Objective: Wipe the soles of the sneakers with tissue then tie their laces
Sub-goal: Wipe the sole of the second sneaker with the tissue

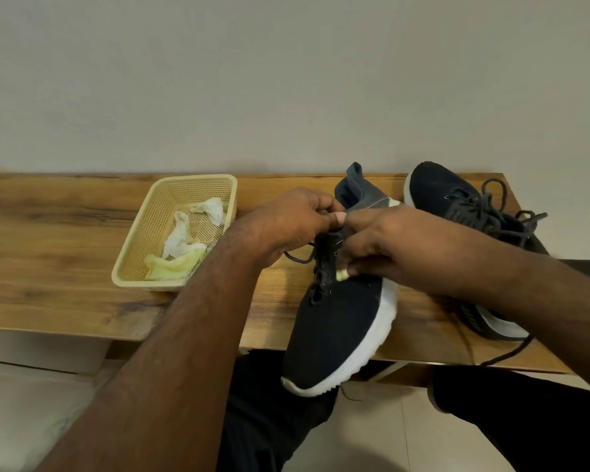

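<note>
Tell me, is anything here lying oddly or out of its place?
Yes: the near sneaker sticks out past the wooden table's front edge, toe unsupported. The far sneaker's loose lace hangs over that edge.

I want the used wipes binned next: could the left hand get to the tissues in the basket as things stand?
Probably yes, once it lets go. The left hand is pinching the laces of the near sneaker, so it is busy. The basket stands open-topped just beside that arm on the table, with nothing over the tissues.
</note>
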